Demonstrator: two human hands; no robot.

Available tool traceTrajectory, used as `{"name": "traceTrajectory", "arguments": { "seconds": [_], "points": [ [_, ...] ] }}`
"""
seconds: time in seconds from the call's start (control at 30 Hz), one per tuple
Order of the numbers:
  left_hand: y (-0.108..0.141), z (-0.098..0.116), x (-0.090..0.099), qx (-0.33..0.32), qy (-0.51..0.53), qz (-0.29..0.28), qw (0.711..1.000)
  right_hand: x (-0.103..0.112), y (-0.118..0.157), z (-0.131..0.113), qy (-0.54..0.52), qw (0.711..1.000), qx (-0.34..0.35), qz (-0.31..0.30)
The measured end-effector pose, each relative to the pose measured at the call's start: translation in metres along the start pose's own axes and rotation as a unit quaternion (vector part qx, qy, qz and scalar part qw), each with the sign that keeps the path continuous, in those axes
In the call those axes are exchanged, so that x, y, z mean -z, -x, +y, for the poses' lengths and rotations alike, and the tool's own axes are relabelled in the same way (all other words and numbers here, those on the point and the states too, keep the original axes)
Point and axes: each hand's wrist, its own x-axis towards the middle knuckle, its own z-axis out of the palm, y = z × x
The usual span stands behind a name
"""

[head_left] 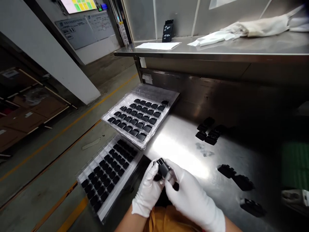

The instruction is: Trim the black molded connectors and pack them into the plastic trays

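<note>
Both white-gloved hands meet in front of me at the near edge of the metal table. My left hand [147, 190] is closed, its thumb pressed on a small black plastic part [163, 168]. My right hand [190, 191] curls in from the other side, with thumb and fingers closed on the same part. A second dark piece seems to lie under it between the hands, but the fingers partly hide it. Left of the hands, a clear plastic tray [155, 132] holds rows of similar black parts. Beyond it to the lower left is another filled tray [106, 206].
Loose black parts lie on the steel table [173, 135] in a cluster [209, 130] and farther right [238, 177]. Above, a metal shelf [217, 53] carries white paper [158, 45], an upright black part [167, 31] and white cloth [260, 28]. Something green [295, 164] stands at right.
</note>
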Motion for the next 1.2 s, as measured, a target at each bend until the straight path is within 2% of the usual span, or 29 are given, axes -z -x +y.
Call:
{"name": "traceTrajectory", "arguments": {
  "seconds": [0.1,0.23,0.37,0.47,0.57,0.7,0.87,1.07,1.2],
  "points": [
    [0.01,-0.001,-0.003,0.005,0.026,-0.033,0.999,0.011,0.004,0.002,-0.023,0.998,0.06,-0.018],
    [0.026,0.004,-0.016,-0.021,0.036,-0.041,0.998,0.013,0.004,0.014,0.054,0.994,0.093,0.02],
    [0.035,0.002,-0.024,-0.044,0.048,0.016,0.998,0.006,0.003,0.027,0.053,0.984,0.152,0.071],
    [0.039,-0.004,-0.024,-0.055,0.063,0.045,0.996,0.004,0.0,0.027,-0.017,0.989,0.139,0.055],
    [0.047,-0.007,-0.023,-0.083,0.029,0.074,0.993,0.003,-0.002,0.022,-0.053,0.99,0.121,0.047],
    [0.064,-0.008,-0.02,-0.123,-0.041,0.137,0.982,-0.001,-0.002,0.02,-0.025,0.982,0.179,0.046],
    [0.086,-0.015,-0.013,-0.209,-0.158,0.22,0.94,-0.013,0.002,0.019,-0.027,0.971,0.237,-0.004],
    [0.112,-0.018,0.002,-0.283,-0.127,0.258,0.915,-0.038,0.012,0.008,-0.061,0.965,0.242,-0.08],
    [0.134,-0.018,0.022,-0.314,-0.124,0.277,0.9,-0.062,0.023,-0.007,-0.089,0.96,0.242,-0.111]
  ]
}}
